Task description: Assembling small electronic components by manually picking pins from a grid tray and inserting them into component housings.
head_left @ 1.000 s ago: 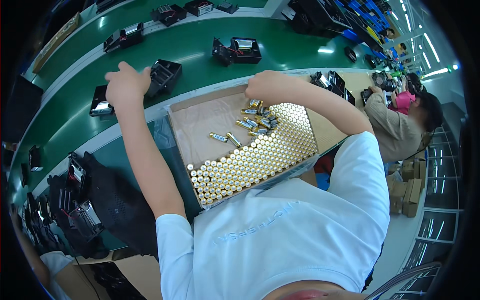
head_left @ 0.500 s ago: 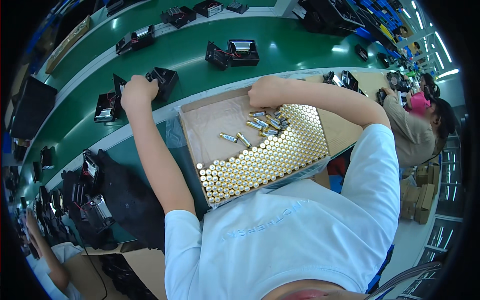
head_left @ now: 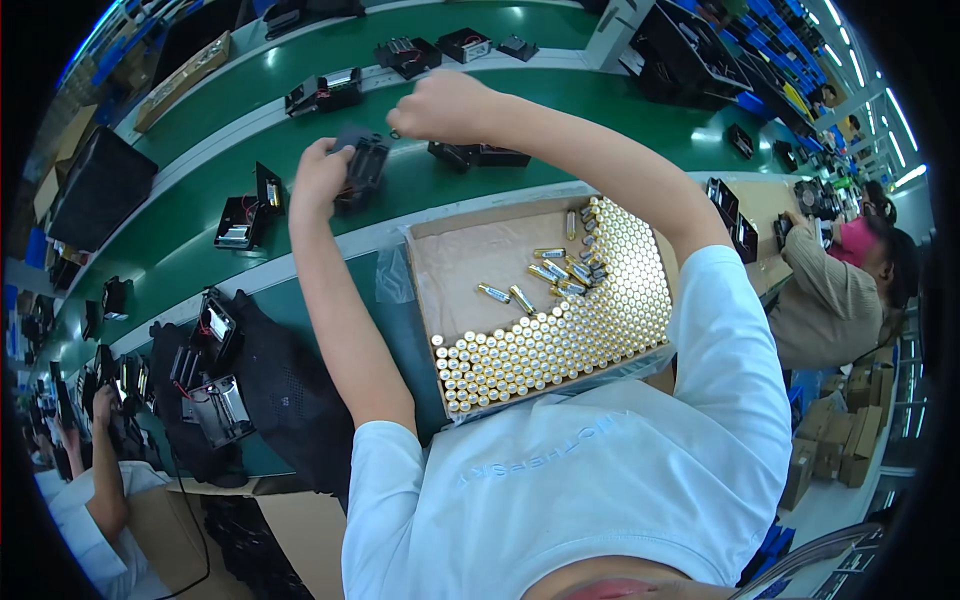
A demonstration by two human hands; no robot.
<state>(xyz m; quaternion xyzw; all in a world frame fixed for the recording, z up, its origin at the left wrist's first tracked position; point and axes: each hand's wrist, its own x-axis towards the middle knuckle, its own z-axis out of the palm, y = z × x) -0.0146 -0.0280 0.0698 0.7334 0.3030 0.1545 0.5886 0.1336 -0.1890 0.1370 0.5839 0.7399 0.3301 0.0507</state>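
Held up over the green bench, a black battery case (head_left: 366,168) sits in my left hand (head_left: 318,182); motion blurs it. My right hand (head_left: 440,108) is closed just to the right of the case and slightly farther away, apart from it. A small dark end shows at its fingertips, too little to name. Below my right arm lies a shallow cardboard box (head_left: 455,260) packed with upright gold-topped batteries (head_left: 600,320). Several loose batteries (head_left: 552,270) lie on their sides on its bare bottom.
Open black battery cases stand on the green bench, one to the left (head_left: 240,222) and one behind my right forearm (head_left: 480,157). More cases (head_left: 215,400) rest on dark cloth at left. Co-workers sit at the right (head_left: 830,285) and lower left (head_left: 95,510).
My right hand has left the battery box and moved up and left toward my left hand. My left hand has lifted the black case off the bench. The view has shifted slightly.
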